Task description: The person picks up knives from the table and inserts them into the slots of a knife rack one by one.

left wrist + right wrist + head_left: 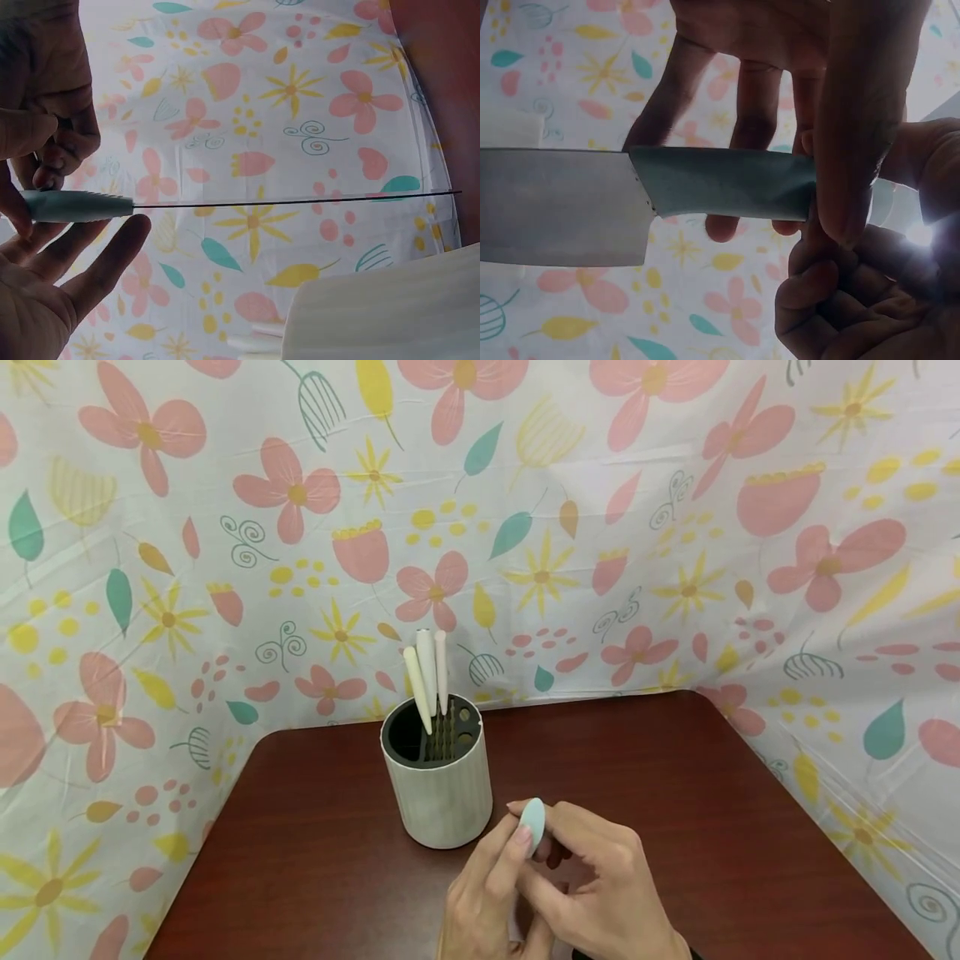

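A knife with a pale teal handle (727, 184) is held upright between both hands, its broad grey blade (562, 208) pointing down. In the left wrist view the blade (300, 200) appears edge-on as a thin dark line. Only the rounded handle end (533, 822) shows in the head view, between the fingers. My left hand (483, 885) pinches the handle near its top, with other fingers stretched along it. From the other side my right hand (607, 872), fingers curled, grips the handle's upper end. The hands partly hide each other.
Left of and beyond the hands, a ribbed white knife holder (442, 806) stands on the dark red-brown table (322, 843). Several pale handles, including a yellowish handle (417, 689), stick up from its black insert. A flowered curtain (465, 527) hangs behind the table.
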Action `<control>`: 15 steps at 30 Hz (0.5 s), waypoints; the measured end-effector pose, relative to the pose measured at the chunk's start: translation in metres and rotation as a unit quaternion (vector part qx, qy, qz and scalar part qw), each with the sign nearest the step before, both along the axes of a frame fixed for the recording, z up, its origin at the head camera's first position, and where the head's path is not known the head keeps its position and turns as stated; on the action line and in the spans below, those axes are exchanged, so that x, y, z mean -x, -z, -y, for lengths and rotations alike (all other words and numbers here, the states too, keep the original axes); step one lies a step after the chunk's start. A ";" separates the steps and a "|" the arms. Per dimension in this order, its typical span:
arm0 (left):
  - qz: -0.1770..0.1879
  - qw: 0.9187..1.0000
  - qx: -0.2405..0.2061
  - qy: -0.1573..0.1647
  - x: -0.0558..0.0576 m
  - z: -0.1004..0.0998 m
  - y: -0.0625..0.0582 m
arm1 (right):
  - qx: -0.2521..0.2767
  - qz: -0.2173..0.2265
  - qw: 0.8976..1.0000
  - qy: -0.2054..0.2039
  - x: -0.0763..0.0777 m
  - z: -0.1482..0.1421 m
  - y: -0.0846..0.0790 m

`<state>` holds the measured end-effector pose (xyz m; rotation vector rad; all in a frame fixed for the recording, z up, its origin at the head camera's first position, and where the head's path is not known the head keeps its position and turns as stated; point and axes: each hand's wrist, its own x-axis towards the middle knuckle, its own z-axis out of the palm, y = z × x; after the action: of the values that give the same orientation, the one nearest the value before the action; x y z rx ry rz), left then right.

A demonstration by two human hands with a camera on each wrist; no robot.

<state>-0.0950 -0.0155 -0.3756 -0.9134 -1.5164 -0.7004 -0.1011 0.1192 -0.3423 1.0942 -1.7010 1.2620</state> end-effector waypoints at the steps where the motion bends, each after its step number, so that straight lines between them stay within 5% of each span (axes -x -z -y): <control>1: -0.003 1.000 -0.001 -0.001 0.000 0.000 0.000 | -0.002 -0.004 1.000 -0.004 0.000 0.000 -0.001; 15: 0.043 0.998 0.011 0.039 -0.010 0.013 0.001 | -0.016 -0.004 0.996 -0.089 -0.005 0.004 -0.017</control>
<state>-0.0850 -0.0288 -0.3765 -0.9736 -1.5740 -0.7890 -0.0961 0.1157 -0.3255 1.2925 -1.6529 1.3419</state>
